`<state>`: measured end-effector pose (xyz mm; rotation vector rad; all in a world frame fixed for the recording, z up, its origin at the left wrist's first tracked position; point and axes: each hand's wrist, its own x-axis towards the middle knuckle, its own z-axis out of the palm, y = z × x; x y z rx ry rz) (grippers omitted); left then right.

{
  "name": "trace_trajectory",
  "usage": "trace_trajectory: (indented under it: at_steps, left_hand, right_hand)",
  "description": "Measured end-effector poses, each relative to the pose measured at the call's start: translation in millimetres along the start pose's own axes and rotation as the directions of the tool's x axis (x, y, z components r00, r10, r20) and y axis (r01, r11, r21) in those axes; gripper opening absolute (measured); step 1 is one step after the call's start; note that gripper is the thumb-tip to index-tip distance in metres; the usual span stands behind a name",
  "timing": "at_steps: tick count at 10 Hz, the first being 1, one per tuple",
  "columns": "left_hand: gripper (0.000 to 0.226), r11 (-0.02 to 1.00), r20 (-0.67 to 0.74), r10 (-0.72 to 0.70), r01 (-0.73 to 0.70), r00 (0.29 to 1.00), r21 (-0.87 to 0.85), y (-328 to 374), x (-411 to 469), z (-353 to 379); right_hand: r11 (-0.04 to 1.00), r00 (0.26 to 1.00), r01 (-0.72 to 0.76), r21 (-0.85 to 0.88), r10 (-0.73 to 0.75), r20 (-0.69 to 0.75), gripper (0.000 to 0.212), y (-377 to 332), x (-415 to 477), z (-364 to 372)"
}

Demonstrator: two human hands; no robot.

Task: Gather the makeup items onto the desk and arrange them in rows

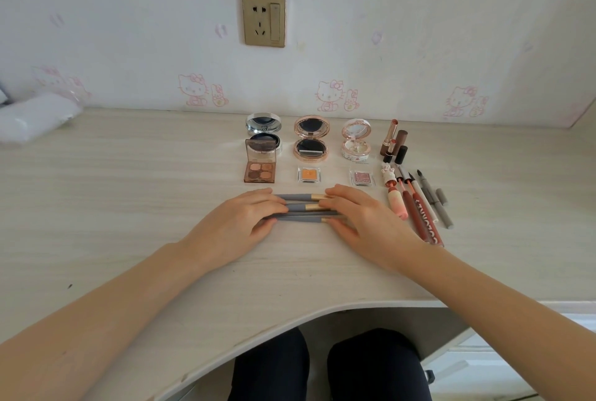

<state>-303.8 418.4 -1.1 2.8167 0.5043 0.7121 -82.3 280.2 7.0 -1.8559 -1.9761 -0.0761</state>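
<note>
While laid crosswise on the pale wood-grain bench (129, 207), covered at both ends by the hands: four slim grey makeup brushes with gold ferrules (303, 207), packed side by side in a tight row. Only the middle stretch showing, in the gap between the fingertips.

Left hand (245, 223) palm down over the handle ends, fingers fairly flat across the top, thumb tucked against the nearest brush. Right hand (364, 216) mirrored over the ferrule ends, fingers resting on top, thumb along the near side. Hands apart, not touching each other. Both forearms bare, angled inward from the near corners, wrists low over the bench.

Just behind the brushes, clear of them: brown four-pan eyeshadow palette (259, 168), small square orange eyeshadow pan (309, 174), small square pink glitter pan (362, 177). Beside the right hand, a slanted row of lip glosses and pens (416, 203).
</note>
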Motion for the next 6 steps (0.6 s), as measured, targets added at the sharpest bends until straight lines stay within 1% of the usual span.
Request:
trace_trajectory:
  at_steps: [2, 4, 6]
  left_hand:
    - [0.031, 1.0, -0.004, -0.023, 0.023, 1.0, -0.002, 1.5, -3.7, -2.6]
    - [0.03, 0.998, -0.001, -0.066, 0.067, 0.998, 0.012, 13.1, -10.7, -7.6]
    - [0.032, 0.985, -0.028, -0.171, 0.172, 0.985, 0.021, 33.1, -16.1, -9.3]
  right_hand:
    - [1.0, 0.999, 0.002, 0.001, -0.002, -0.033, 0.035, -4.9, -5.6, -1.2]
    - [0.999, 0.998, -0.034, -0.018, 0.033, -0.047, 0.036, -10.4, -20.0, -6.0]
    - [0.995, 0.983, -0.089, -0.045, 0.08, -0.163, 0.032, -17.9, -40.4, -9.8]
